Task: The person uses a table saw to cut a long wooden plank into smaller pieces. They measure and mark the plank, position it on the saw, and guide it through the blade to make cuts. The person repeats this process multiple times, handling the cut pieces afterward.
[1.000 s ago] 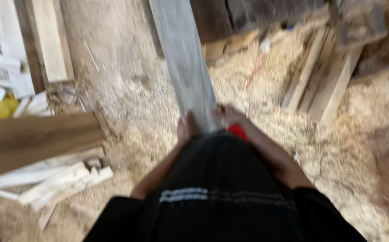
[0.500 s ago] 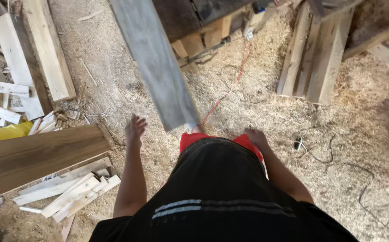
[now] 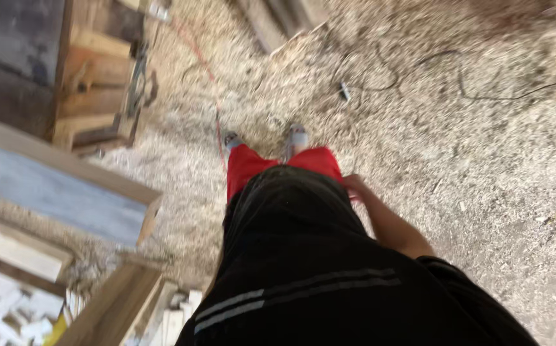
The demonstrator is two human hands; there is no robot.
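A long grey plank (image 3: 54, 192) lies at the left, its cut end pointing toward my legs, and neither hand touches it. My right hand (image 3: 353, 184) hangs at my hip against the red shorts (image 3: 252, 168), holding nothing; it is blurred. My left hand is hidden behind my black shirt (image 3: 303, 269). My shoes (image 3: 297, 136) stand on sawdust.
A stack of wooden beams (image 3: 98, 96) stands at the upper left. A brown board (image 3: 111, 307) and white wood scraps (image 3: 9, 314) lie at the lower left. A red cord (image 3: 214, 109) and black cables (image 3: 419, 64) run over the sawdust-covered floor (image 3: 483, 192).
Both hands have left the grey plank, which now lies off to my left. The view has swung right and my right hand has dropped to my hip.
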